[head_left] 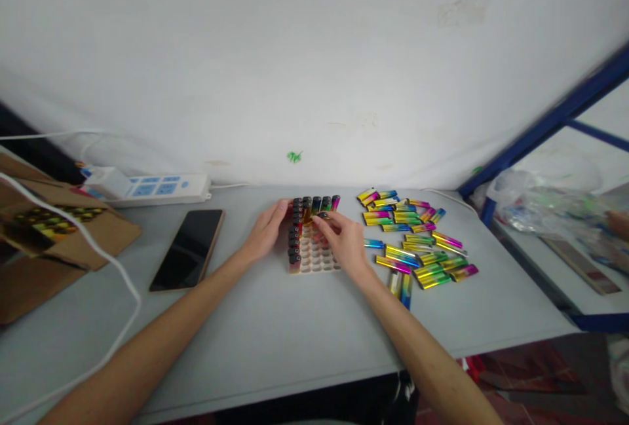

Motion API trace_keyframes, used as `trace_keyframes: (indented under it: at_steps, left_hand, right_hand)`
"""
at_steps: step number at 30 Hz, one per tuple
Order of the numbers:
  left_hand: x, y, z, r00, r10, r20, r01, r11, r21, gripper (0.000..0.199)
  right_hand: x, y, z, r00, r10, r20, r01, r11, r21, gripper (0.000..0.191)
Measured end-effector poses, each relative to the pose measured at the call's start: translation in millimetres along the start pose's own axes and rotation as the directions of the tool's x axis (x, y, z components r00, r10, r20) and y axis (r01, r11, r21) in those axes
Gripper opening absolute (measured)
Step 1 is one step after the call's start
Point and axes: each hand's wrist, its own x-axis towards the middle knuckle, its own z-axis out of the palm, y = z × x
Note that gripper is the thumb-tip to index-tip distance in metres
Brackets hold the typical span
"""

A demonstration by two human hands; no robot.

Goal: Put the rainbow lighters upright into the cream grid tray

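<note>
Upright lighters with black tops (296,221) fill the left column and back row of a pale tray with rows of holes (319,260). My right hand (348,241) is over the tray, its thumb and fingers pinched round a lighter (323,215) whose black top shows. Fingers partly hide that lighter's body, so how deep it sits in a hole I cannot tell. Along the tray's left side lies my left hand (265,232), fingers stretched out against the left column. Loose lighters in shiny yellow, blue, green and pink (405,217) are scattered to the right.
Left of the tray a dark phone (188,249) lies flat. Behind it is a white power strip (164,188). An open cardboard box (105,241) stands at the far left, crossed by a white cable (130,287). A blue metal frame (521,140) borders the table's right side.
</note>
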Motion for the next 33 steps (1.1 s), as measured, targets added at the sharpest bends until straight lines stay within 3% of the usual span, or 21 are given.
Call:
trace_keyframes:
  at_steps: [4,7,9,14,19,23,28,33]
  left_hand:
    - [0.4,-0.8,0.1,1.0,-0.009,-0.004,0.009,1.0,-0.009,0.066]
    - [0.4,-0.3,0.2,1.0,-0.002,0.005,0.002,1.0,-0.011,0.066]
    - [0.5,-0.5,0.0,1.0,0.004,0.009,-0.004,1.0,-0.011,0.066]
    - [0.7,-1.8,-0.7,1.0,0.007,-0.003,-0.007,1.0,0.026,0.064]
    - [0.6,-0.4,-1.7,1.0,0.007,-0.006,-0.007,0.998,0.061,0.067]
    - [1.0,0.1,-3.7,1.0,0.005,-0.001,-0.005,0.997,0.073,0.068]
    - [1.9,0.8,-4.4,1.0,-0.023,-0.015,0.024,0.998,0.059,0.069]
    - [1.2,4.5,-2.8,1.0,-0.025,-0.014,0.026,0.998,0.048,0.067]
  right_hand:
    - [2.5,-2.7,-0.4,0.999,-0.051,0.005,0.051,0.991,-0.124,0.034]
    - [6.9,-11.6,-2.1,0.991,-0.13,0.03,0.133,0.94,-0.316,0.034]
    - [10.5,-21.1,-0.8,0.989,-0.127,0.08,0.15,0.867,-0.476,0.033]
    - [16.3,-44.1,12.8,0.989,0.034,0.143,0.087,0.649,-0.755,0.031]
    - [14.1,-46.1,17.8,0.975,0.079,0.209,0.135,0.535,-0.834,0.032]
    - [6.7,-40.5,10.8,0.968,0.044,0.248,0.185,0.545,-0.818,0.026]
    - [-10.5,-31.3,-22.8,0.981,-0.06,0.185,0.172,0.714,-0.679,0.028]
    - [-32.5,-11.7,-105.5,0.982,-0.185,0.028,0.163,0.77,-0.618,0.021]
